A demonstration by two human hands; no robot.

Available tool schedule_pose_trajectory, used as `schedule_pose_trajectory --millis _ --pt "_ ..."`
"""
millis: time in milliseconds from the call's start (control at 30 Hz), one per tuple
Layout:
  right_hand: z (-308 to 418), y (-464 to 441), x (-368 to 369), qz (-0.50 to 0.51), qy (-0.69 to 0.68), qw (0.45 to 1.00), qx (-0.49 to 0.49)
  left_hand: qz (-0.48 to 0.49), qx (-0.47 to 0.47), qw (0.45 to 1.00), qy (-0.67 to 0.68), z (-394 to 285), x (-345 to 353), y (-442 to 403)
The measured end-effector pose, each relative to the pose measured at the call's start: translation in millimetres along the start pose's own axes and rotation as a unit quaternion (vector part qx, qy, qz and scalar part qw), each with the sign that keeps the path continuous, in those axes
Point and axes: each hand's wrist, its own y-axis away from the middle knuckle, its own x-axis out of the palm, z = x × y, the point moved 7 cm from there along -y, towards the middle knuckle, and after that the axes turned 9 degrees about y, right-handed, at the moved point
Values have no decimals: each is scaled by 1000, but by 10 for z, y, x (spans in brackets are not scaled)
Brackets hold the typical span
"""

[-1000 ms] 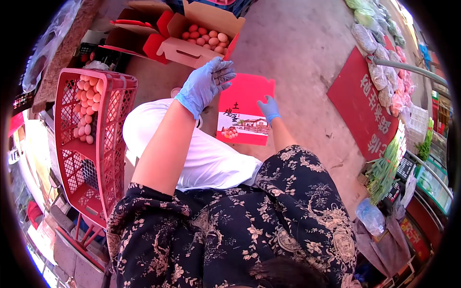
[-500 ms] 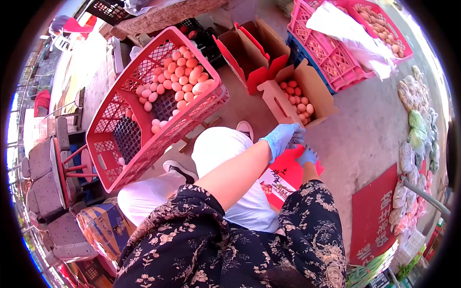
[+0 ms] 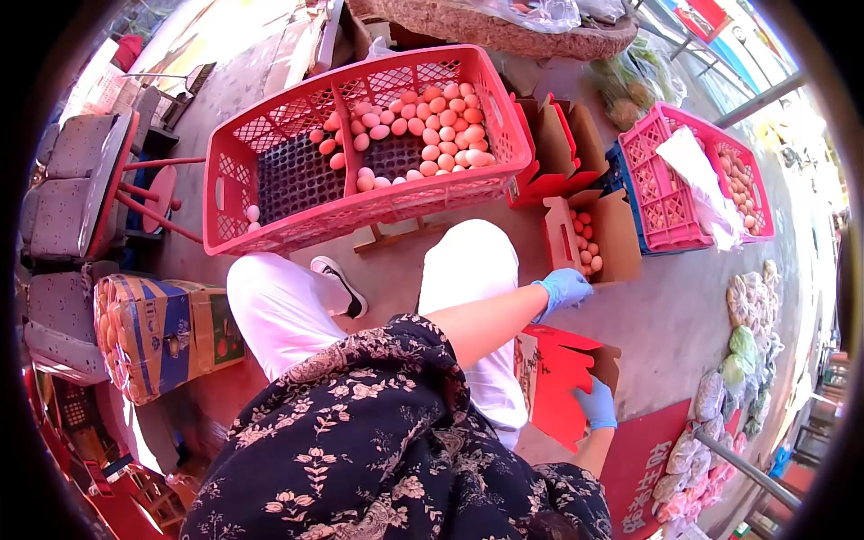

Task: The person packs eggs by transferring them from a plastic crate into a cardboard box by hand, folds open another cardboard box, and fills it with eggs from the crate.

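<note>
My left hand (image 3: 564,290), in a blue glove, reaches out just below a cardboard gift box (image 3: 617,245) with brown and red eggs (image 3: 588,245) inside. Its fingers are loosely extended, and I see nothing in them. Lower down, my right hand (image 3: 597,402), gloved in blue too, holds the edge of a red carton (image 3: 556,387) with printed writing. This carton is tilted, with a brown inner side showing at its right end. The right fingertips are partly hidden against the carton.
A large pink crate (image 3: 378,211) of eggs on dark trays stands ahead. Open red boxes (image 3: 562,148) are beside it. Another pink crate (image 3: 661,211) of eggs with a white cloth (image 3: 702,184) is farther right. Bagged goods (image 3: 711,414) and a red sign (image 3: 634,459) lie at right.
My hands have moved apart; the left is off the red carton. The carton has opened out from a flatter look, showing its brown inside. The view has turned, shifting the crates.
</note>
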Motion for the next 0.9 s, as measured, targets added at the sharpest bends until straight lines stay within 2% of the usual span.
schedule_pose_trajectory --millis 33,67,167,200,233,300,400,433,500,700,867,900 --pt "110 150 -181 -51 7 999 -8 -5 31 998 -52 -43 -64 109" --pt "238 319 -379 -101 13 995 -16 -19 48 999 2 -59 -137 262" --pt "794 728 -987 -225 -2 972 -74 -6 19 983 180 -62 -358 642" --pt "970 860 -1159 -244 -7 966 -85 2 56 967 250 -187 -451 889" --pt "1152 994 -1332 -264 -13 960 -96 14 50 970 236 -201 -567 1010" --pt "1507 1245 -1642 -309 -1 943 -121 12 120 965 234 -505 -809 1552" --pt "1870 1486 -2004 -375 -30 910 -175 -51 210 953 213 -817 -1182 2303" --pt "1967 1557 -2115 -400 -69 893 -194 -43 257 938 228 -770 -1324 2336" --pt "2159 1674 -2287 -442 -150 854 -230 -73 289 925 235 -803 -1504 2679" --pt "3126 1758 -2538 -452 -310 751 -368 -141 351 891 253 -835 -1780 3412" --pt "3776 1450 -2473 -338 -345 755 -444 -233 374 865 238 -749 -2011 3993" --pt "3912 1422 -2428 -301 -316 781 -446 -259 383 853 240 -719 -2077 4114"
